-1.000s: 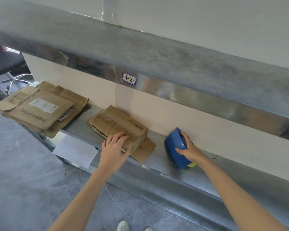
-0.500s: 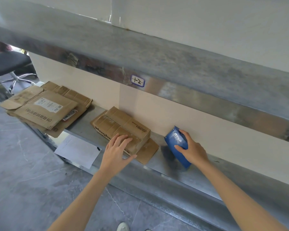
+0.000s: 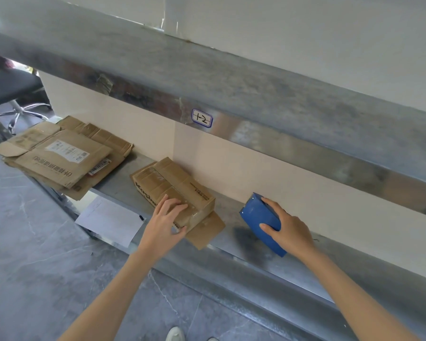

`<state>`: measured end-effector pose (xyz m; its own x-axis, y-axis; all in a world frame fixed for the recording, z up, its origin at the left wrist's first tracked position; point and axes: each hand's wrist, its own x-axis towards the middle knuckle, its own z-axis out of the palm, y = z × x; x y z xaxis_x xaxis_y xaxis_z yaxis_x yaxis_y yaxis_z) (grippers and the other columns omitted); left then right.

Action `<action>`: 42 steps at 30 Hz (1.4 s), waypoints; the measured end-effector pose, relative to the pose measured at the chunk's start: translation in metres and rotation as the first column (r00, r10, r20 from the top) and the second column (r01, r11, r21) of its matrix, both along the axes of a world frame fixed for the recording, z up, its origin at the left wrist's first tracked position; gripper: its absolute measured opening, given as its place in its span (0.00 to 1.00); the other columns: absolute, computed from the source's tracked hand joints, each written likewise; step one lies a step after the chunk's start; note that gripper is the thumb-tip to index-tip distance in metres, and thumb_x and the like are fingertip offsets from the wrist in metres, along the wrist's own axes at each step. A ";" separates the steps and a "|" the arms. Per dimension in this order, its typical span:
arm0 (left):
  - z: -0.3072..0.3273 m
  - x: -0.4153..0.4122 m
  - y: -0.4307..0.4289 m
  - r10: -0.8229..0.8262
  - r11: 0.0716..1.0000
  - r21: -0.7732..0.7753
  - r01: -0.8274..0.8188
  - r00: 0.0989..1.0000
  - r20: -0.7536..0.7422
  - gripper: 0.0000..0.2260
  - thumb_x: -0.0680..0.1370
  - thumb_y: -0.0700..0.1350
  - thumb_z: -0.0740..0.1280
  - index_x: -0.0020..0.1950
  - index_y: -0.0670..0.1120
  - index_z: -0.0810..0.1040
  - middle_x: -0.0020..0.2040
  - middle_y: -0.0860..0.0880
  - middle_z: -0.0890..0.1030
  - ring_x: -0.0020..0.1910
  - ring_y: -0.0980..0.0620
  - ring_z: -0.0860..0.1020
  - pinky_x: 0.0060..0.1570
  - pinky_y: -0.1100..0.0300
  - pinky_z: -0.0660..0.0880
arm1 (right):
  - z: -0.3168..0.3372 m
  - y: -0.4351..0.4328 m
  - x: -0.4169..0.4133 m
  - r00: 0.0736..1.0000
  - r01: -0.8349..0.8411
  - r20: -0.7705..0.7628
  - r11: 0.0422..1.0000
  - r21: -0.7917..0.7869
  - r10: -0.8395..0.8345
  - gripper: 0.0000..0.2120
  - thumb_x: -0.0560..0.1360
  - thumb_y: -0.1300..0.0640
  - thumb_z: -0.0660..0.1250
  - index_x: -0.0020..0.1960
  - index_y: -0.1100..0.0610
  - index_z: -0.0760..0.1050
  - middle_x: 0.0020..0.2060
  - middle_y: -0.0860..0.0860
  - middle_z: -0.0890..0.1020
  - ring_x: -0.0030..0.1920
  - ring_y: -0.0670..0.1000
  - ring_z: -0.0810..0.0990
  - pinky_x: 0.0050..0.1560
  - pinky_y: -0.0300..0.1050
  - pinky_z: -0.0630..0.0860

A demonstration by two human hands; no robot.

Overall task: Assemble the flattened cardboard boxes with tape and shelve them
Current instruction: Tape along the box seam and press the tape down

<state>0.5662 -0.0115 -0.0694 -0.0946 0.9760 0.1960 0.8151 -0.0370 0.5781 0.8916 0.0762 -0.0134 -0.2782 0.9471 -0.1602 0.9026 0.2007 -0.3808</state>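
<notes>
A small taped-up cardboard box point(image 3: 167, 183) lies on the metal shelf point(image 3: 231, 232), one loose flap sticking out at its near right end. My left hand point(image 3: 164, 222) rests on the box's near end, fingers spread over the top and thumb at its front corner. Right of it, my right hand point(image 3: 287, 228) grips a blue tape dispenser point(image 3: 258, 219) that stands tilted on the shelf. A stack of flattened cardboard boxes point(image 3: 62, 156) lies at the shelf's left end, overhanging the edge.
An upper metal shelf beam with a label reading 1-2 point(image 3: 201, 118) hangs above. A white paper sheet point(image 3: 108, 221) hangs off the shelf's front edge. A black office chair point(image 3: 8, 92) stands at far left. Grey tiled floor lies below, with my shoe point(image 3: 175, 334).
My right hand has drawn the blue tape dispenser slightly nearer and tipped it more upright. My left hand stays on the box, its fingers slid further onto the top.
</notes>
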 end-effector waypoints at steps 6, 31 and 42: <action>0.023 -0.001 -0.001 -0.008 1.000 0.018 0.008 1.000 0.002 0.23 0.75 0.51 0.74 0.68 0.50 0.76 0.69 0.53 0.72 0.77 0.49 0.60 0.72 0.51 0.64 | 0.022 0.004 -0.013 0.972 -0.229 -0.039 0.973 0.023 0.230 0.32 0.77 0.40 0.64 0.69 0.22 0.47 0.40 0.45 0.81 0.37 0.46 0.78 0.38 0.43 0.74; 0.082 -0.003 -0.006 -0.025 0.993 -0.091 0.069 0.906 0.422 0.12 0.76 0.33 0.70 0.50 0.50 0.82 0.43 0.54 0.83 0.42 0.59 0.80 0.46 0.68 0.76 | 0.064 -0.017 -0.077 0.735 -0.677 0.114 0.728 0.106 0.668 0.36 0.78 0.38 0.60 0.68 0.20 0.35 0.32 0.44 0.74 0.27 0.44 0.65 0.36 0.40 0.65; 0.042 -0.019 -0.033 0.192 0.978 -0.160 -0.134 0.875 0.444 0.15 0.76 0.32 0.68 0.46 0.53 0.81 0.40 0.51 0.83 0.40 0.58 0.80 0.44 0.70 0.75 | 0.053 -0.002 -0.043 0.796 -0.597 0.122 0.803 -0.001 0.592 0.35 0.78 0.39 0.62 0.65 0.17 0.38 0.37 0.40 0.74 0.39 0.47 0.71 0.46 0.41 0.67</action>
<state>0.5468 -0.0442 -0.0272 -0.3045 0.9522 -0.0250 0.4498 0.1669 0.8774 0.8484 0.0738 0.0397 -0.7707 0.6069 -0.1944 0.6369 0.7230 -0.2677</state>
